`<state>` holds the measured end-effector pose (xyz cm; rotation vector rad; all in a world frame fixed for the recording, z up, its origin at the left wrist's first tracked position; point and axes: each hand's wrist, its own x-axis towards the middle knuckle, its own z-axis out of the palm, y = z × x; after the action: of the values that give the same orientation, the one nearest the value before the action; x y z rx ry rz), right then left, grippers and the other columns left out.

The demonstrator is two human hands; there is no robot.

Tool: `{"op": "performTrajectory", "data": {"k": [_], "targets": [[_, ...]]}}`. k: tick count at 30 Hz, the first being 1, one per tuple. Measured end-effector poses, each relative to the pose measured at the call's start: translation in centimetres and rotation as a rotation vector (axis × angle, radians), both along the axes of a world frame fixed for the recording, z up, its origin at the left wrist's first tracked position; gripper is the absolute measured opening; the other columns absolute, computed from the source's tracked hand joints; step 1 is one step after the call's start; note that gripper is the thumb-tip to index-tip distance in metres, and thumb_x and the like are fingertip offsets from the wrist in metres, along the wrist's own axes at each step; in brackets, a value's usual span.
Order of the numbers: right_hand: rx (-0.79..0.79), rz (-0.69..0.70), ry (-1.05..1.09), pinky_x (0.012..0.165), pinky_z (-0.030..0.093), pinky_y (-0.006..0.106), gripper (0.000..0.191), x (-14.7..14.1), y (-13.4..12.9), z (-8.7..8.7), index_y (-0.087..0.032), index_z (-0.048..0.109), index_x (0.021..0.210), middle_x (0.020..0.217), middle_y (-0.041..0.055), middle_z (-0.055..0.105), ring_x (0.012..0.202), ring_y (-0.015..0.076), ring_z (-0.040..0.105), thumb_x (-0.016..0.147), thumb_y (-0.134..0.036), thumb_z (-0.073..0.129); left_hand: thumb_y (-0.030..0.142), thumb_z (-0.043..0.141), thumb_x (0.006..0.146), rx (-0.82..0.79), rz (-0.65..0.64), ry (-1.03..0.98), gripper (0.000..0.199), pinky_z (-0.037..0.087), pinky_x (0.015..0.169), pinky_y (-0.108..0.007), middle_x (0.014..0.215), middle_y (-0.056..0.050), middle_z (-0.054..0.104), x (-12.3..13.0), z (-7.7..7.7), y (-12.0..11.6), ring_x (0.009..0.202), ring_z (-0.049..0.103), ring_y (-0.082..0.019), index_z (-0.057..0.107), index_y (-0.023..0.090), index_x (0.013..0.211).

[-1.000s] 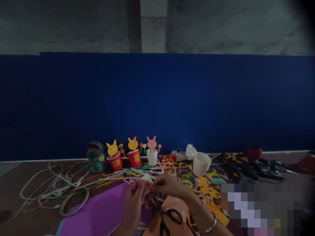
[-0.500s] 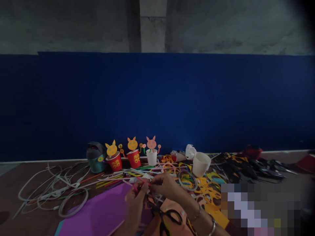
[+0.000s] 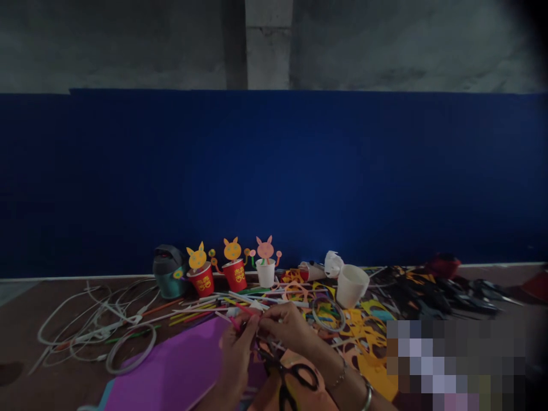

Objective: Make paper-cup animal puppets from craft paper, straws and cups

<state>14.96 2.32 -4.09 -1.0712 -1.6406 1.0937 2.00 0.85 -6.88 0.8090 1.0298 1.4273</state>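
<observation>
Scissors: nearest you, lying over peach paper, black handles toward you; every place below is taken from them.
Purple sheet: flat on the worktop, left of the scissors.
Left hand: just left of the scissors; your grip is closed, thumb pressed to fingers on the pink strip.
Right hand: just beyond the scissors; your grip is drawn to a fingertip pinch and seems to have the strip's other part, though the exact contact is too small to make out.
Pink strip: raised between your hands, beyond the scissors and a little left; whether it is one bent piece or two, you cannot tell.
Handling: expect it to be very light, springy, easy to crease and perhaps slippery; take it near an end, between thumb and fingertip, without squeezing hard.
Loose sticks: strewn beyond and left of the scissors.
Yellow scraps: beyond and right of the scissors.
Large white cup: farther back, right of the scissors.
Red cups: two, well beyond the scissors and leftward, each with a yellow paper face.
Small white cup: well beyond the scissors, with a pink paper face.
Blue board: farthest beyond the scissors.
</observation>
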Motion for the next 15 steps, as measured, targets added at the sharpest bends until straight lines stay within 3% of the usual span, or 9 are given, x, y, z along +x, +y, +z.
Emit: {"op": "performTrajectory", "data": {"k": [5, 8, 11, 15], "targets": [[-0.109, 0.074, 0.121, 0.048, 0.036, 0.02, 0.033, 0.6, 0.4, 0.1, -0.012, 0.07, 0.061, 0.052, -0.001, 0.057, 0.048, 0.0088, 0.046, 0.07, -0.044, 0.069, 0.04, 0.076, 0.066, 0.02, -0.146, -0.084, 0.029, 0.044, 0.043, -0.02, 0.053, 0.003, 0.061, 0.0, 0.2, 0.1, 0.044, 0.056, -0.011, 0.064, 0.015, 0.073], [-0.165, 0.141, 0.201, 0.049, 0.037, 0.021, 0.036, 1.0, 0.9, -0.1, -0.012, 0.072, 0.066, 0.055, 0.0005, 0.06, 0.049, 0.0089, 0.048, 0.07, -0.048, 0.069, 0.042, 0.074, 0.068, -0.005, -0.199, -0.213, 0.033, 0.049, 0.05, -0.023, 0.068, -0.001, 0.069, 0.1, 0.8, 0.1, 0.054, 0.063, -0.015, 0.065, 0.016, 0.087], [-0.102, 0.108, 0.177, 0.05, 0.038, 0.02, 0.028, 1.1, 0.9, 0.1, -0.013, 0.073, 0.066, 0.059, 0.0007, 0.062, 0.051, 0.0092, 0.049, 0.071, -0.041, 0.07, 0.046, 0.069, 0.073, -0.006, -0.246, -0.311, 0.041, 0.052, 0.059, -0.027, 0.086, -0.005, 0.071, 0.2, 1.2, 0.0, 0.07, 0.067, -0.018, 0.064, 0.018, 0.103], [-0.018, 0.034, -0.014, 0.053, 0.04, 0.02, 0.008, 0.5, 0.1, 1.0, -0.015, 0.074, 0.063, 0.062, -0.0003, 0.064, 0.057, 0.0112, 0.053, 0.068, -0.018, 0.067, 0.044, 0.065, 0.077, -0.002, -0.27, -0.295, 0.037, 0.048, 0.053, -0.021, 0.087, -0.004, 0.07, 0.3, 1.0, 0.1, 0.064, 0.064, -0.014, 0.065, 0.019, 0.105]]}}
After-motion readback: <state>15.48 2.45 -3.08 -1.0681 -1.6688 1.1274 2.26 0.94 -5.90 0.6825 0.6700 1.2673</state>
